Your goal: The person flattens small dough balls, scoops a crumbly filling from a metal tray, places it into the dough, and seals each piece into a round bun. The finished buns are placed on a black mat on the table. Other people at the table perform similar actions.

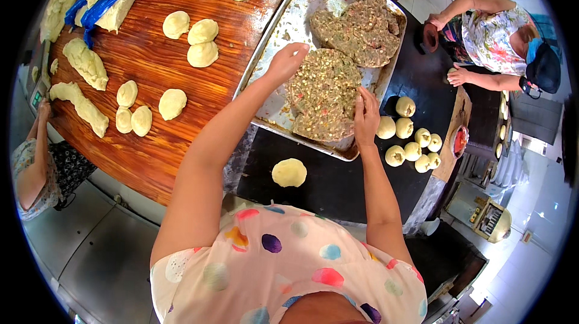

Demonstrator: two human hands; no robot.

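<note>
Far left, thick soft dough ropes (85, 63) lie uncut on glossy striped wood (142, 164), with smooth, rounded dough lumps (172, 104) beside them, seemingly still unfilled. Here's the left hand (288, 63), fingers curled in at the moist, nubbly filling mound (322, 92) on the metal tray (301, 13); any grip, I can't tell. Below sits one pale, flat dough disc (289, 173), bare on the black surface (259, 188). The right hand (365, 120), fingers close together, is at the mound's edge, grip unclear; rightward, puckered round buns (412, 151) look already shaped.
</note>
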